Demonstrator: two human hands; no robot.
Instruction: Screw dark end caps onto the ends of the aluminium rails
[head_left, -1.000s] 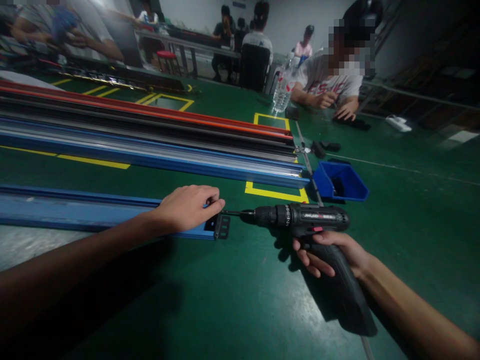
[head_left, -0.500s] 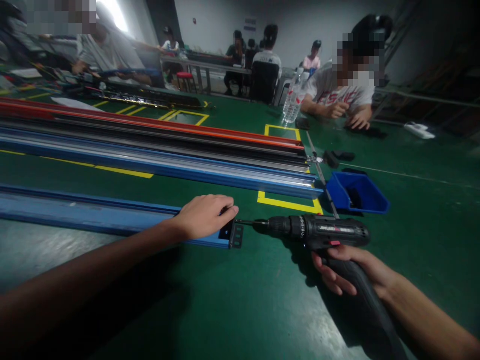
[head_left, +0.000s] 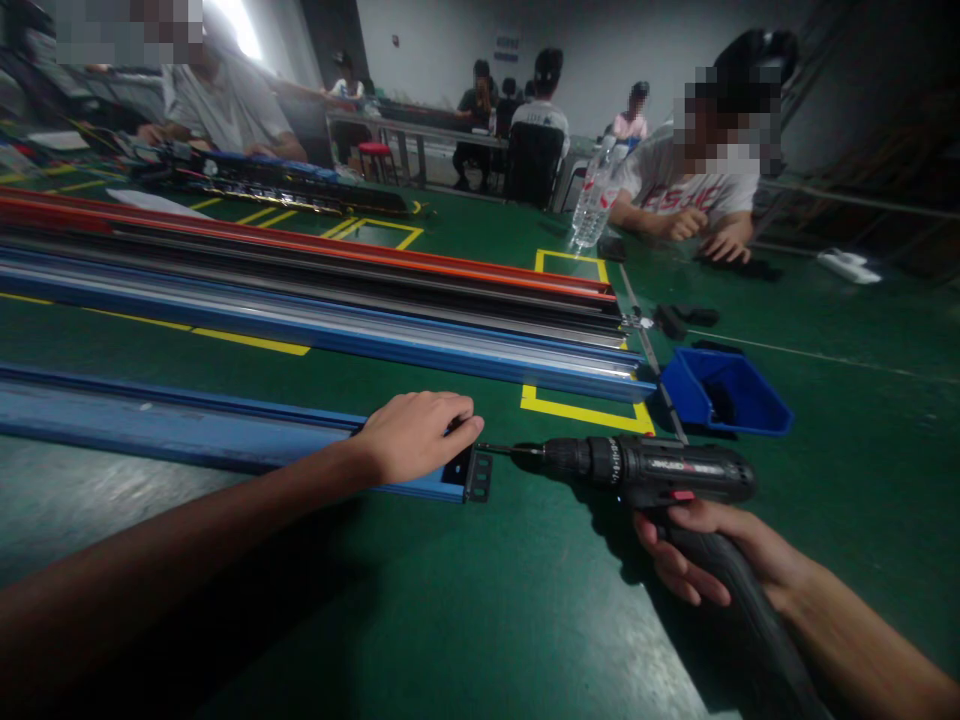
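Observation:
My left hand [head_left: 420,436] is closed over the right end of a long blue metal profile [head_left: 247,430], thumb and forefinger at its end face. A small black slotted bracket [head_left: 481,478] sticks out from that end, just below the thumb. My right hand [head_left: 720,548] grips the handle of a black cordless drill [head_left: 686,472], which lies level and points left. Its long thin bit [head_left: 504,448] reaches the profile's end, right beside my left thumb. Whether the tip sits on a screw is hidden from me.
Beyond lie several long blue, black and orange profiles [head_left: 450,340]. A blue bin [head_left: 757,400] with dark parts stands right of them. Further back are a water bottle [head_left: 594,205] and a seated person [head_left: 690,190]. Another person [head_left: 232,110] works at the back left.
The view has shifted slightly, so most things sit a little further right. My hands and the drill keep nearly the same places at the profile's end.

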